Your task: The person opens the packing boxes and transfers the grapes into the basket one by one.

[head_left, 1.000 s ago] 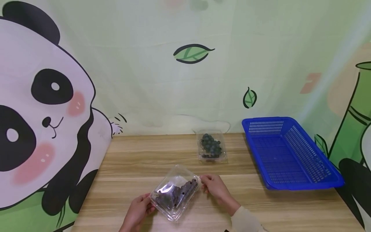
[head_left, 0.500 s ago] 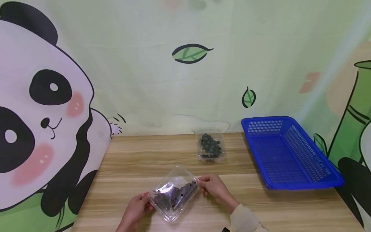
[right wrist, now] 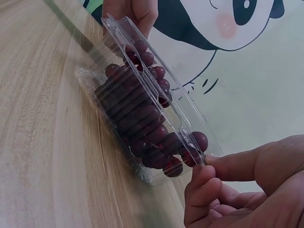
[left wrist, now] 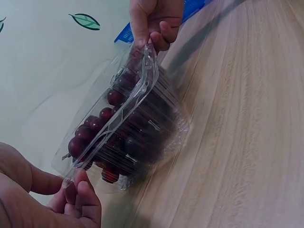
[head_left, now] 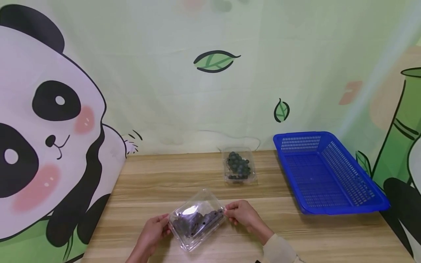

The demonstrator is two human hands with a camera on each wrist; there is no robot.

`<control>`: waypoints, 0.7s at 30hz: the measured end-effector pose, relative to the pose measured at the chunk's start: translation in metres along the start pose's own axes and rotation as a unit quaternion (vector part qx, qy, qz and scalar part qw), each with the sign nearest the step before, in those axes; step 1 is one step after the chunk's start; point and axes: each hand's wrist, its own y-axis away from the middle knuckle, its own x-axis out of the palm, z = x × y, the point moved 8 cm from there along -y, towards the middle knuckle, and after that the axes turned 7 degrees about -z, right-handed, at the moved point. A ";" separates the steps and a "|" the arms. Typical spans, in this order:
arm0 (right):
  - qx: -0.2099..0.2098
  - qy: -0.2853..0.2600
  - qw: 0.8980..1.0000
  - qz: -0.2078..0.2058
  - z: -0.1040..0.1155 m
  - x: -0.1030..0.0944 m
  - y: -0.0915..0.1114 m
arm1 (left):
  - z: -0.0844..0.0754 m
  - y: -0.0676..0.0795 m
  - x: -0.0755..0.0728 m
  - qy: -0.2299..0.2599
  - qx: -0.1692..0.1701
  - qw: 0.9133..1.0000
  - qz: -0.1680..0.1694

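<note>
A clear plastic clamshell box (head_left: 194, 233) of dark red-purple grapes (right wrist: 142, 118) sits at an angle on the near part of the table, its lid over the base. My left hand (head_left: 152, 232) pinches the rim at the box's left corner between thumb and fingers. At the right corner, my right hand (head_left: 245, 217) pinches the rim the same way, thumb on the lid side and curled fingers below, as the right wrist view shows. The grapes lie bunched inside, seen through the ribbed walls.
Farther back stands another clear box (head_left: 226, 171) with a bunch of dark grapes (head_left: 239, 165). To its right is a blue perforated plastic basket (head_left: 315, 210). A printed panda backdrop (head_left: 158, 91) rises behind the wood-grain table (head_left: 158, 175).
My right fingers have shifted slightly toward me along the rim. The near end of the box has swung a little to the left, with my left hand moving up and left slightly.
</note>
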 end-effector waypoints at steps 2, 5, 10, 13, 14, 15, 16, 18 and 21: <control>-0.002 0.000 1.000 0.002 -0.001 0.000 0.001 | -0.001 -0.002 0.000 -0.004 0.002 1.000 0.000; -0.004 0.000 1.000 0.008 -0.002 0.001 0.001 | -0.002 -0.006 -0.001 -0.017 0.004 1.000 -0.004; -0.006 0.004 1.000 0.015 -0.002 0.002 0.002 | -0.005 -0.013 -0.004 -0.044 0.010 0.999 -0.009; -0.005 0.006 1.000 0.016 -0.002 0.002 0.004 | -0.008 -0.017 -0.003 -0.052 0.014 0.999 -0.006; -0.005 0.007 1.000 0.016 -0.003 0.001 0.005 | -0.008 -0.018 -0.003 -0.052 0.015 0.999 -0.005; -0.004 0.007 1.000 0.016 -0.003 0.001 0.006 | -0.009 -0.019 -0.003 -0.052 0.015 0.999 -0.003; -0.004 0.007 1.000 0.016 -0.004 0.002 0.006 | -0.009 -0.020 -0.003 -0.052 0.015 0.999 -0.001; -0.003 0.007 1.000 0.017 -0.004 0.002 0.007 | -0.010 -0.022 -0.002 -0.053 0.015 0.998 0.001; 0.002 0.006 1.000 0.018 -0.007 0.002 0.009 | -0.011 -0.026 -0.001 -0.057 0.017 0.998 0.006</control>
